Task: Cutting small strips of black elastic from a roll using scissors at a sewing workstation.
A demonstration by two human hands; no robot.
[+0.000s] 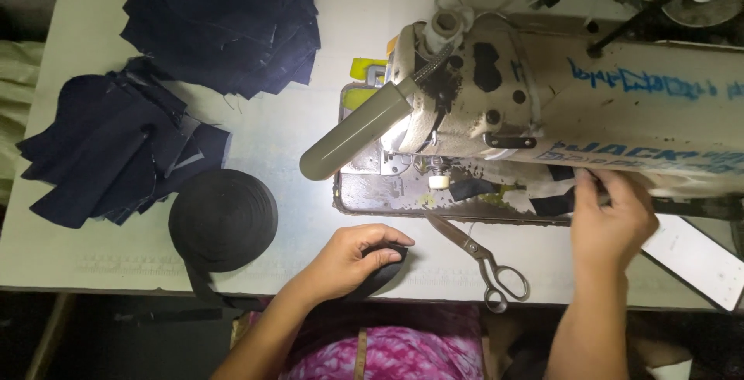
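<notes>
While the left hand (358, 260) cups a black tape strip (385, 268) at the table (310, 124) edge, the right hand (608, 221) pinches its far end under the machine (542, 93). The tape looks light, limp, flexible; grip flat, near edges.

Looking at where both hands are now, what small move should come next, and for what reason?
Probably the right hand should draw the black strap leftward to the needle. The strap's end lies on the machine bed, right of the needle, not under it. The left hand only rests on a dark piece at the table edge.
</notes>
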